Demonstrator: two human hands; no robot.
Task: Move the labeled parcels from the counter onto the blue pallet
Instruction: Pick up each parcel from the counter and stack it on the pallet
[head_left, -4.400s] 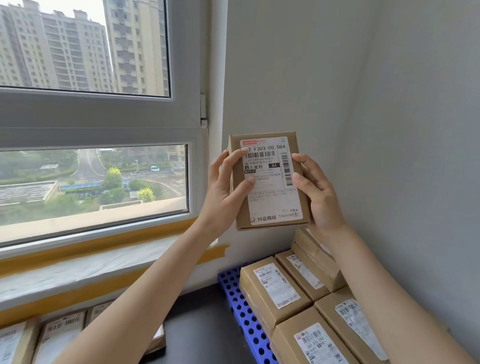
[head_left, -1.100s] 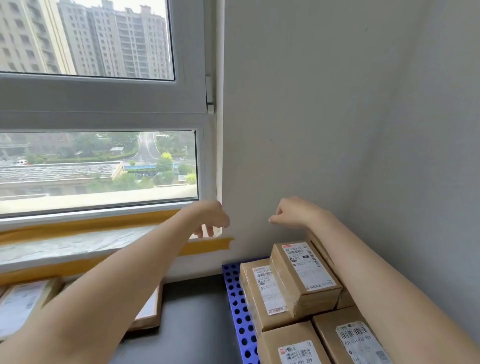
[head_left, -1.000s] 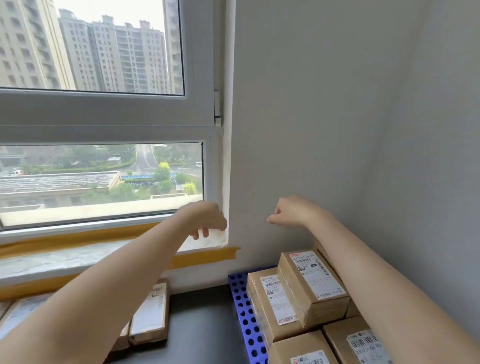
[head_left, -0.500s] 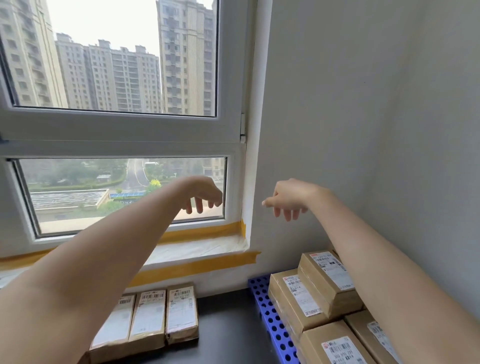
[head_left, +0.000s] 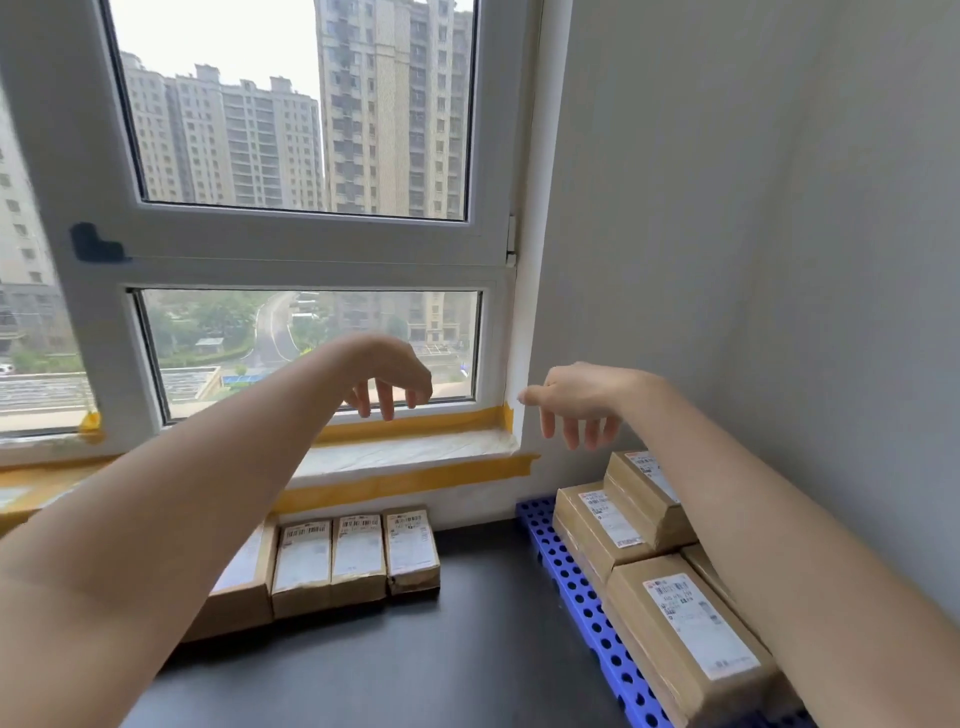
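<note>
Brown cardboard parcels with white labels (head_left: 358, 556) lie in a row on the dark counter (head_left: 415, 665), well below my left hand (head_left: 387, 376). Both it and my right hand (head_left: 576, 400) hang empty, fingers loose, the right above boxes stacked on the blue perforated plastic pallet (head_left: 587, 603).

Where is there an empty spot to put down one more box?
The dark counter is bare between the row of parcels by the window and the blue pallet. The pallet's left edge is bare too, but narrow. Behind that strip it is crowded: boxes fill it, and one stacked box already sits on another.
</note>
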